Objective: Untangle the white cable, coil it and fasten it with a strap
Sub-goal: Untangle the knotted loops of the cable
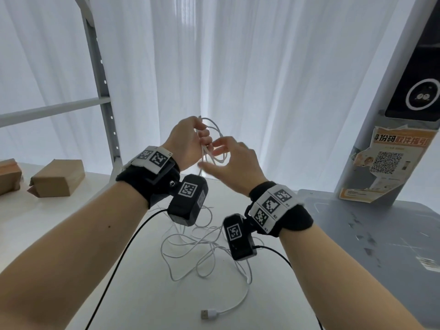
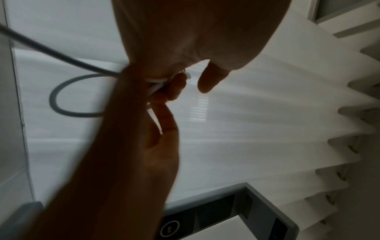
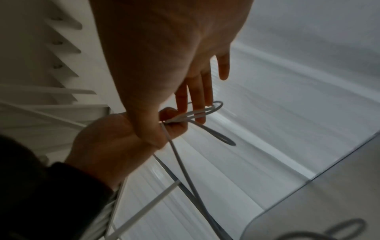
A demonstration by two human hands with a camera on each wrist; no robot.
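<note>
My left hand is raised above the white table and grips several small loops of the white cable in its curled fingers. In the right wrist view the left hand closes on the cable loops where they cross. My right hand is just right of it, blurred, with straight fingers reaching into the loops. The rest of the cable hangs down and lies tangled on the table. Its USB plug lies near the front edge.
Two cardboard boxes sit at the table's left end beside a grey shelf upright. A grey kiosk with a poster stands on a grey base at the right. White curtains hang behind. Black camera leads trail from both wrists.
</note>
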